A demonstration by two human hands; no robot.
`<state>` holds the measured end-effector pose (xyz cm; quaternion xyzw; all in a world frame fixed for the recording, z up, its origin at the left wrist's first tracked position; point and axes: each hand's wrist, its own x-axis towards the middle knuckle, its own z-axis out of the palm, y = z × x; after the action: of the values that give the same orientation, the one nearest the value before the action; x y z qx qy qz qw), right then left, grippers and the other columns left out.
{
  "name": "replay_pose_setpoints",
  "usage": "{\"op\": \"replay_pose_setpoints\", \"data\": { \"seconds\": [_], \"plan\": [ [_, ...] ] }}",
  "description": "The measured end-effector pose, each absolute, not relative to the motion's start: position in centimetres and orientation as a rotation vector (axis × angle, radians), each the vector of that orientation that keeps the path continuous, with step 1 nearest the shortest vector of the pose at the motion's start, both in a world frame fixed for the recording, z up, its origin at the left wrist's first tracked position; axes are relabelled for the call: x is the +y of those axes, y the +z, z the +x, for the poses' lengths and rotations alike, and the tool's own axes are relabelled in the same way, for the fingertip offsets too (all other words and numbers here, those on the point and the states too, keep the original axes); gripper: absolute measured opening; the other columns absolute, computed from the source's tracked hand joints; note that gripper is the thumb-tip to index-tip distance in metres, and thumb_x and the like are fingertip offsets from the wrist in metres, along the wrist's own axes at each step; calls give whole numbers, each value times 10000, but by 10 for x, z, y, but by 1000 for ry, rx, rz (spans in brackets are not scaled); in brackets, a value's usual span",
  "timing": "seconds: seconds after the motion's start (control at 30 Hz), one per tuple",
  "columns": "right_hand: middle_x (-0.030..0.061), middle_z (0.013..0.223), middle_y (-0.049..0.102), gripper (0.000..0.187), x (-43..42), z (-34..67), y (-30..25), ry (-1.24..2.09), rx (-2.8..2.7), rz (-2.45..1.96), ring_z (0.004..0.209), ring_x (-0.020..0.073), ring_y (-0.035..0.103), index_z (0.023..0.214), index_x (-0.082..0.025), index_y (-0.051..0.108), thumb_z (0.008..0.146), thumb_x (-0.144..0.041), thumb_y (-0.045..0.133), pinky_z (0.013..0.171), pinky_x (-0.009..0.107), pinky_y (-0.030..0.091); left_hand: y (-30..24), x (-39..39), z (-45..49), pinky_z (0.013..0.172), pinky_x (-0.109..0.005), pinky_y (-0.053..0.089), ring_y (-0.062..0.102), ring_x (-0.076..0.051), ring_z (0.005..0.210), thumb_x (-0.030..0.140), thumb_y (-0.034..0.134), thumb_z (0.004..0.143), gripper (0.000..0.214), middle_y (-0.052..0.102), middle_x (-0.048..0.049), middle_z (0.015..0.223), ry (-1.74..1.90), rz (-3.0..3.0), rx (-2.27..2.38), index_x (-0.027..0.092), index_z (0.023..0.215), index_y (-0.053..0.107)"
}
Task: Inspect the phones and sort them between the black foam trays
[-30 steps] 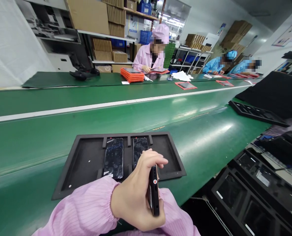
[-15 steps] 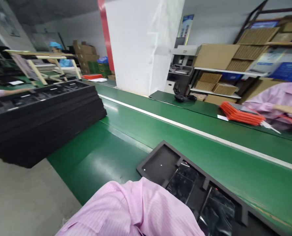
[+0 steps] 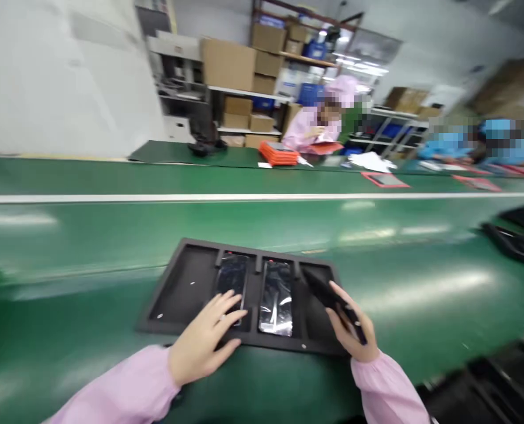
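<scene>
A black foam tray (image 3: pixel 173 293) with several slots lies on the green conveyor belt (image 3: pixel 112 235) in front of me. Two wrapped phones sit in its middle slots: one (image 3: pixel 231 274) on the left, one (image 3: pixel 277 297) beside it. My left hand (image 3: pixel 204 344) lies flat with fingers spread on the tray's near edge, its fingertips over the left phone. A dark phone (image 3: pixel 332 299) is gripped in my right hand (image 3: pixel 352 333), tilted with its far end over the tray's rightmost slot. Both my sleeves are pink.
A person in pink (image 3: pixel 317 121) works across the belt beside a stack of orange trays (image 3: pixel 278 154). People in blue (image 3: pixel 465 144) sit at the far right. Flat red trays (image 3: pixel 384 179) lie on the far belt. Black trays (image 3: pixel 516 244) sit at right. Shelves hold cardboard boxes (image 3: pixel 227 65).
My view swung left to a stack of black trays, then back. The phone has passed from my left hand to my right, and my left hand now rests on the tray.
</scene>
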<state>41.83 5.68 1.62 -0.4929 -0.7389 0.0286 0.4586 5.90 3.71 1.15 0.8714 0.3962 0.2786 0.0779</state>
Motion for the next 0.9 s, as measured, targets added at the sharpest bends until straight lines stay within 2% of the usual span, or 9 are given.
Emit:
{"op": "replay_pose_setpoints", "data": {
  "seconds": [0.1, 0.23, 0.37, 0.5, 0.57, 0.63, 0.7, 0.77, 0.9],
  "plan": [
    [117, 1270, 652, 563, 32, 424, 26, -2, -1958, -1102, 1118, 296, 662, 1320, -297, 578, 793, -109, 642, 886, 441, 603, -13, 22, 36, 1033, -554, 493, 458, -332, 1355, 270, 560, 902, 511, 493, -129, 1459, 759, 2678, 1299, 247, 1399, 444],
    [53, 1067, 744, 587, -6, 421, 22, -151, -1959, -1144, 954, 254, 728, 1282, -324, 627, 779, -22, 608, 796, 391, 642, -25, 10, 24, 1034, -550, 492, 454, -335, 1357, 346, 529, 918, 560, 456, -101, 1494, 746, 2697, 1423, 269, 1454, 387],
    [63, 1172, 707, 581, -13, 417, -9, -266, -1848, -1282, 1105, 257, 671, 1307, -303, 614, 821, 3, 524, 937, 454, 586, -26, 16, 25, 1094, -544, 416, 463, -342, 1347, 370, 530, 916, 563, 465, -116, 1484, 707, 2823, 1377, 226, 1448, 413],
    [50, 1269, 658, 557, 7, 417, -26, -55, -1927, -1432, 1254, 245, 570, 1253, -299, 655, 838, -15, 414, 1076, 526, 457, -28, 28, 41, 1166, -472, 293, 510, -306, 1306, 369, 511, 933, 486, 504, -114, 1454, 683, 3111, 1088, 220, 1395, 494],
    [44, 1296, 642, 513, 14, 415, -25, 109, -1886, -1466, 1280, 249, 546, 1223, -289, 674, 840, -51, 429, 1116, 531, 404, -29, 32, 53, 1155, -463, 289, 525, -304, 1287, 361, 467, 961, 407, 538, -118, 1418, 734, 3165, 1000, 211, 1330, 551],
    [63, 1257, 662, 409, 17, 405, -21, 207, -1594, -1490, 1231, 251, 585, 1199, -255, 679, 872, -131, 467, 1090, 504, 441, -31, 34, 63, 1127, -463, 318, 535, -310, 1268, 340, 431, 980, 345, 579, -131, 1365, 788, 3151, 970, 172, 1226, 605],
    [95, 1181, 683, 365, 19, 389, -19, 266, -1141, -1495, 1116, 245, 647, 1242, -205, 628, 921, -258, 462, 979, 471, 536, -32, 35, 69, 1101, -460, 344, 548, -315, 1244, 316, 414, 986, 311, 615, -143, 1305, 826, 3137, 944, 135, 1124, 625],
    [120, 1137, 679, 478, 23, 370, -18, 309, -805, -1512, 1029, 243, 670, 1356, -160, 504, 917, -349, 480, 917, 466, 562, -33, 36, 72, 1075, -462, 365, 564, -318, 1215, 294, 412, 984, 284, 639, -150, 1254, 846, 3135, 922, 118, 1069, 618],
    [219, 1331, 553, 885, 28, 339, -17, 244, -777, -1756, 1212, 311, 566, 1522, -74, 162, 793, -288, 616, 1052, 494, 442, -32, 40, 72, 1012, -473, 423, 587, -331, 1169, 300, 422, 974, 259, 672, -152, 1159, 860, 3071, 891, 123, 1055, 593]
  ]
}}
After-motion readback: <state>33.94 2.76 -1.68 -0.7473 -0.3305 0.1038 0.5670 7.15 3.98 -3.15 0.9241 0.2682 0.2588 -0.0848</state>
